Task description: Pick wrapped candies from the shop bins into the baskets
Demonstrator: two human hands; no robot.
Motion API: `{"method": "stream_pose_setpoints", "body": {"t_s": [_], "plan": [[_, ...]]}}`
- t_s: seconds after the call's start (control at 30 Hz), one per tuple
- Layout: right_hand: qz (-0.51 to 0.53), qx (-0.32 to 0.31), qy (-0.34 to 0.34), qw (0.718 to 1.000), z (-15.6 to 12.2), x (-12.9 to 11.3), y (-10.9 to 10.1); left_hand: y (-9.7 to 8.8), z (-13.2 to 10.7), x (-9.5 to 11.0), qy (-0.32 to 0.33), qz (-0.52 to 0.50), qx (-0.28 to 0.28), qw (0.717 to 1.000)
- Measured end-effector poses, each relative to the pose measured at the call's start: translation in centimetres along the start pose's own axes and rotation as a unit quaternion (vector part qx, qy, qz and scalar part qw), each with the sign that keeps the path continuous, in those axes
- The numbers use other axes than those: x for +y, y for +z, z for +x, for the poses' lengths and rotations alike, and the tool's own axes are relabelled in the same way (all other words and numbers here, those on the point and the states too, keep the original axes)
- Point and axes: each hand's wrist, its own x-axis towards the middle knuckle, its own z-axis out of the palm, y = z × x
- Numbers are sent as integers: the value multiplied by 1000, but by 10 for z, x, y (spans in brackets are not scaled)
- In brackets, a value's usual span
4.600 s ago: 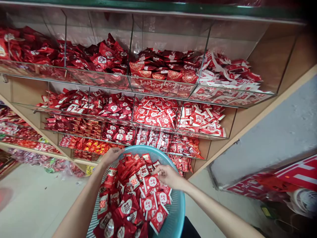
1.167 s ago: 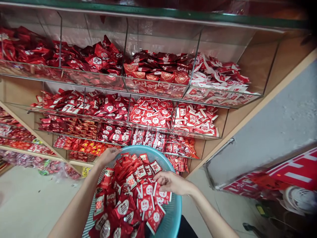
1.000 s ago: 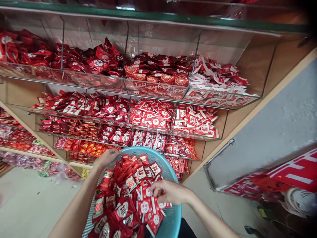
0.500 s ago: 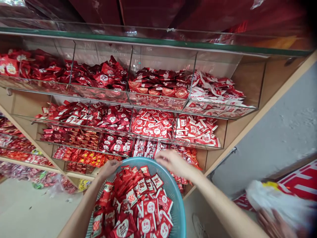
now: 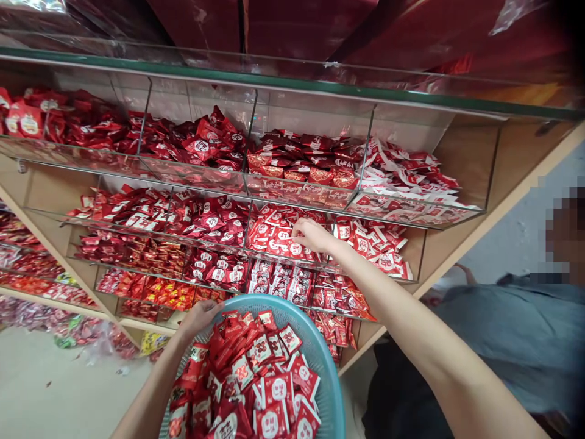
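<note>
1. The person's right hand [image 5: 311,235] stretches forward over the front glass edge of a clear glass display bin [image 5: 365,272] and rests on a layer of glossy red-and-white square sachets [image 5: 278,236] in that bin. Its fingers are bunched together with the tips down among the sachets; whether one is pinched between them, I cannot tell.
2. The left hand [image 5: 200,320] is clamped over the far rim of a round turquoise plastic mesh basket [image 5: 327,390], well below and apart from the right hand.
3. The basket holds a heap of glossy red-and-white sachets [image 5: 256,378], too many and too overlapped to count; the bottom of the heap is out of view. None of them touches either hand's fingertips as far as the view shows.
4. Two hands belong to the person, and there is one basket.
5. The pale wooden shelving unit [image 5: 461,164] carries tiers of glass bins, with four compartments across in each of the top two tiers, all packed with red or red-and-white packets.
6. A green-edged glass shelf [image 5: 292,85] runs above the top tier.
7. To the right, a co-worker in a grey-blue shirt [image 5: 516,329] stands just beside the shelving, apart from the person's arms.
</note>
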Motion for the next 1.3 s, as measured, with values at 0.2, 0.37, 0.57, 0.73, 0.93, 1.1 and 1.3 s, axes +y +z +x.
{"method": "stream_pose_setpoints", "body": {"t_s": [0.2,0.37,0.57,0.73,0.93,1.1,1.3], "plan": [[133,23,0,991,-23,-2,-26,-1,0,2,0,12,5,1000],[445,121,93,882,-76,-18,-7,-2,-1,12,-10,17,7,1000],[645,42,230,728,-137,-47,55,-1,1,18,-13,10,12,1000],[642,-32,279,713,-170,-59,93,0,2,16,-20,14,-2,1000],[595,-65,287,748,-200,-64,125,0,5,14,4,57,-12,998],[581,-79,300,752,-217,-78,145,1,4,15,5,67,8,998],[409,-69,297,860,-223,-93,145,2,2,21,-12,82,10,996]]}}
